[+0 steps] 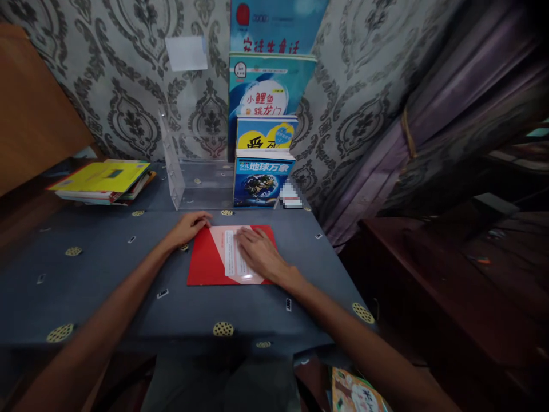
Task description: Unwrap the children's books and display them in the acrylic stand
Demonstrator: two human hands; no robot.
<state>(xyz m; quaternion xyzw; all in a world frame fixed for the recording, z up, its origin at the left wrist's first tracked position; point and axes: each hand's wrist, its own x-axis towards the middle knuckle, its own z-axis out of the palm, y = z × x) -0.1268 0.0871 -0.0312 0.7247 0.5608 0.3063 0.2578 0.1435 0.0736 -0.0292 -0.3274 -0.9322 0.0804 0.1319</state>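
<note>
A thin red and pale-pink book point(206, 260) lies flat on the cloth-covered table, with a white text panel on its cover. My right hand point(261, 252) rests palm down on the book's right half, fingers stretched out over the cover. At the top left corner of the book is my left hand point(191, 227), its fingers loosely extended and slightly bent beside the edge. Neither hand grips anything that I can see.
Behind the book stands a clear acrylic stand point(201, 177) with a blue earth-cover book point(261, 180) and several taller books upright behind it. A pile topped by a yellow book point(105, 176) lies at left. Below right, another book point(355, 392) shows past the table edge.
</note>
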